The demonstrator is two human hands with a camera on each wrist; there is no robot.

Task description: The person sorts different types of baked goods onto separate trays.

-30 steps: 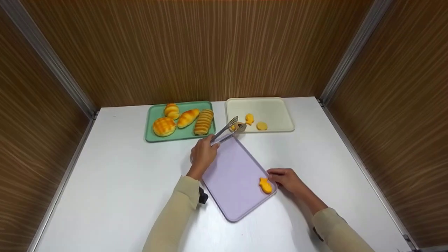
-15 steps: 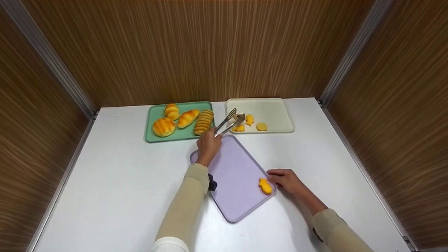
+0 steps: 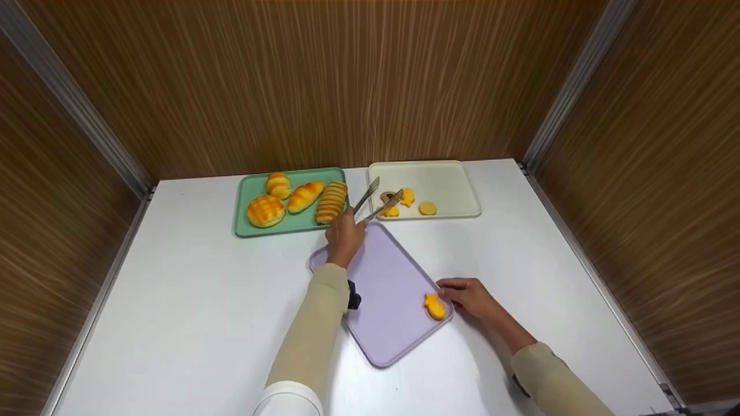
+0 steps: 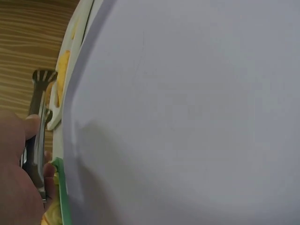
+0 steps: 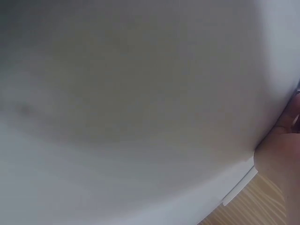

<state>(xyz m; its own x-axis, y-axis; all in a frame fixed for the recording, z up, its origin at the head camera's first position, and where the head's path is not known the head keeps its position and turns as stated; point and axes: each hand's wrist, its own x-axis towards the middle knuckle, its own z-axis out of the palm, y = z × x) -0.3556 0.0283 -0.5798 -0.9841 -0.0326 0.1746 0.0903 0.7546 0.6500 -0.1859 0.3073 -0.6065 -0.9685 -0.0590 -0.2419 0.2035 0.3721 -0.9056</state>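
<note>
My left hand (image 3: 345, 236) grips a pair of metal tongs (image 3: 366, 211) above the far corner of the purple tray (image 3: 386, 277). The tongs' arms stand apart, with nothing clamped between them. Their tips hang over the left end of the cream tray (image 3: 445, 179), beside a brown ring-shaped biscuit (image 3: 387, 197). In the left wrist view the tongs (image 4: 38, 122) lie between thumb and fingers. My right hand (image 3: 471, 296) holds the purple tray's right rim, close to an orange fish-shaped biscuit (image 3: 435, 307) lying on it. The right wrist view shows mostly table and part of that hand (image 5: 276, 157).
Several bread rolls, among them a round bun (image 3: 266, 211) and a ridged loaf (image 3: 331, 203), lie on a green tray (image 3: 272, 233) at the back left. The cream tray also bears a fish-shaped biscuit (image 3: 407, 197), a round yellow one (image 3: 428, 208) and an orange piece (image 3: 392, 212). Wood-grain panels (image 3: 347, 86) enclose the table.
My left hand has moved slightly forward and right with the tongs, whose tips have moved off the orange piece and spread wider. The right hand still holds the purple tray's rim.
</note>
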